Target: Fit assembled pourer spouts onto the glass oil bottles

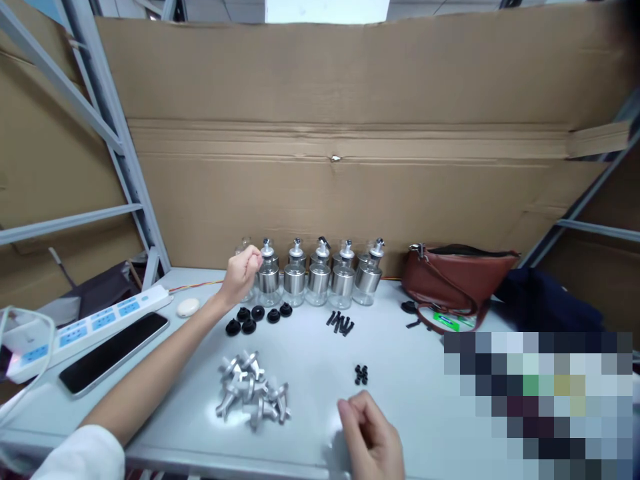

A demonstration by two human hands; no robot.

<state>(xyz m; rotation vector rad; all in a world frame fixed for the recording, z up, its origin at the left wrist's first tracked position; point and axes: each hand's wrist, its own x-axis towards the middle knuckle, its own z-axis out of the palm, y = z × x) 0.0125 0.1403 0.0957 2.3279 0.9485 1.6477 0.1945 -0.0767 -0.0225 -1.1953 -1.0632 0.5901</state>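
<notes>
Head view, the only one. Left hand (245, 270) reaches across the counter (315, 373) to the left end of a row of glass bottles (294, 283), which stand upright near the cardboard wall (345, 207). Bottles wear silver tops and metal bands. Left grip: fingers folded in close to the palm, knuckles up; can't make out whether they have hold of a bottle or anything else, since the hand itself blocks the sight.

Right hand (373, 433) is low at the near edge, just short of four or so small black pieces (361, 375). Right grip: fingers loosely curled, thumb near the forefinger; nothing shows in it, though the inside is too hidden to be sure.

Laid out between: black stoppers (247, 320) in front of the bottles, short black rods (341, 322) to their right, a loose heap of silver fittings (254, 390) nearer. All lie separate, none joined to another that I can see.

Step in hand, as I judge it: a left-handed reach at the row, right hand idle. Taking a bottle from here would call for left fingers wrapped around its body, clear of the neighbour close beside it.
</notes>
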